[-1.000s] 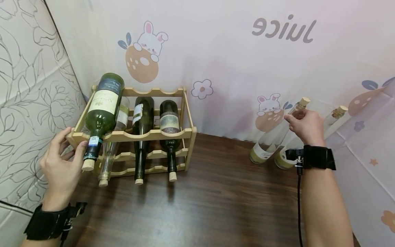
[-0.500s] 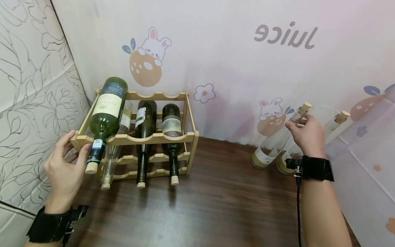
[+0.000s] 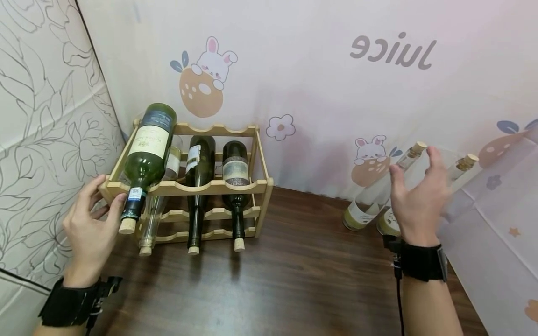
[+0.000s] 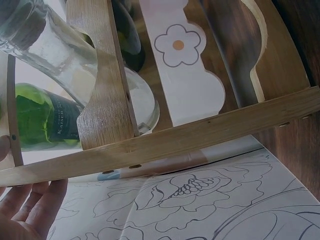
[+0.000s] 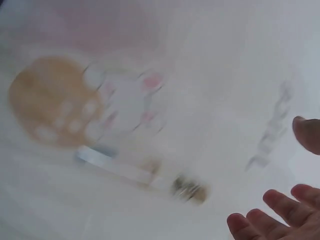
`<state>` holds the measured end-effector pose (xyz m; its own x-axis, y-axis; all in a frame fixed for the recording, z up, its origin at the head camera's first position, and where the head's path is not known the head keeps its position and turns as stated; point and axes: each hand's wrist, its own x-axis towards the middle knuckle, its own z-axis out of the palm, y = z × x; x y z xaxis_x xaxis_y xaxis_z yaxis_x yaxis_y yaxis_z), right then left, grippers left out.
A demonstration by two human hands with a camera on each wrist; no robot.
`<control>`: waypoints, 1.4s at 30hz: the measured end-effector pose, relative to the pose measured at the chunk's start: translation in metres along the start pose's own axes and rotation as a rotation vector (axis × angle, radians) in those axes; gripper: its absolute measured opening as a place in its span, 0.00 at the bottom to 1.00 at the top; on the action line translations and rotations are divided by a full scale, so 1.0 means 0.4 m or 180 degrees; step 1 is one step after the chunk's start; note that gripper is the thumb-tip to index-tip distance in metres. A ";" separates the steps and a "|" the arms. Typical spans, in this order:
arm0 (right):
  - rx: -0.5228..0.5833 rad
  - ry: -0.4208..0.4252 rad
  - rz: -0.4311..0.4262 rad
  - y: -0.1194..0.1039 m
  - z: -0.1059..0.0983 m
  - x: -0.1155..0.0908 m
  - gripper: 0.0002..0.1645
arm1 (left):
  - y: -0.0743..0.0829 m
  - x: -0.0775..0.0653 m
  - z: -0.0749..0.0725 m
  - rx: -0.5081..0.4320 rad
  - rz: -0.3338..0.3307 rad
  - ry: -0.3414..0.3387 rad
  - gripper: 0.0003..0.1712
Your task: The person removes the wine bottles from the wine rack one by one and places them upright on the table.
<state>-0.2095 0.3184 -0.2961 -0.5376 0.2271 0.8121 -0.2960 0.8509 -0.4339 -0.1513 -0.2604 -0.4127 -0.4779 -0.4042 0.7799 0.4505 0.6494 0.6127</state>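
My left hand [image 3: 92, 217] grips the front left corner of a light wooden wine rack [image 3: 210, 189], thumb in front and fingers round the side. Beside the thumb pokes the corked neck of a green wine bottle [image 3: 147, 142], lying on the top tier. In the left wrist view, fingers [image 4: 42, 207] press under the rack's side rail [image 4: 200, 131]. My right hand [image 3: 420, 200] is spread and holds nothing, its thumb and fingers either side of the neck of a clear corked bottle [image 3: 356, 215]. A second clear corked bottle [image 3: 388, 223] stands behind that hand, partly hidden.
Lower in the rack lie a clear bottle [image 3: 153, 219] and two dark bottles [image 3: 199, 172], necks forward with corks. A printed cloth [image 3: 311, 93] hangs behind and right; a floral sheet [image 3: 54, 116] borders the left. Brown wood-grain surface [image 3: 286, 261] spreads in front.
My right hand has let go of the clear bottle's neck, its fingers spreading apart, and has drawn slightly downward. The left hand keeps its grip on the rack.
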 end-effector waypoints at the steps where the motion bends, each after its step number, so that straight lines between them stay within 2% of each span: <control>1: 0.0059 0.0011 -0.0152 -0.019 0.005 -0.008 0.44 | 0.000 0.001 0.000 -0.0002 0.0000 0.0003 0.32; 4: 0.0323 -0.0109 -0.0508 -0.079 0.025 -0.036 0.45 | -0.001 0.001 0.001 -0.0014 -0.0005 0.0000 0.32; 10: 0.0720 -0.0708 -0.0854 -0.195 0.094 -0.139 0.44 | -0.001 -0.003 0.001 -0.0003 0.0003 -0.0011 0.33; 15: 0.1101 -0.1012 -0.1313 -0.285 0.161 -0.212 0.47 | 0.001 -0.002 0.002 -0.0030 -0.0015 -0.0027 0.33; 19: 0.1396 -0.1190 -0.1700 -0.369 0.197 -0.232 0.48 | 0.004 -0.002 0.002 -0.0048 -0.0044 -0.0024 0.33; 25: 0.1541 -0.1368 -0.2020 -0.503 0.231 -0.237 0.47 | 0.004 0.001 0.002 -0.0070 -0.0052 -0.0038 0.33; 29: 0.1389 -0.1535 -0.2209 -0.580 0.250 -0.249 0.46 | 0.004 0.002 0.001 -0.0076 -0.0062 -0.0013 0.32; 35: 0.0918 -0.1825 -0.2452 -0.672 0.288 -0.272 0.44 | 0.002 -0.004 0.002 -0.0063 -0.0081 -0.0002 0.32; 40: 0.0356 -0.1969 -0.2703 -0.751 0.318 -0.284 0.48 | -0.001 -0.004 0.000 -0.0045 -0.0067 0.0018 0.31; 42: 0.0071 -0.1971 -0.2804 -0.781 0.330 -0.288 0.46 | -0.001 -0.004 0.001 -0.0030 -0.0039 0.0022 0.31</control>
<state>-0.1592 -0.0363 -0.3057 -0.4326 -0.7460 0.5063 -0.7853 0.5877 0.1950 -0.1510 -0.2599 -0.4141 -0.4781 -0.4166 0.7732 0.4517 0.6383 0.6233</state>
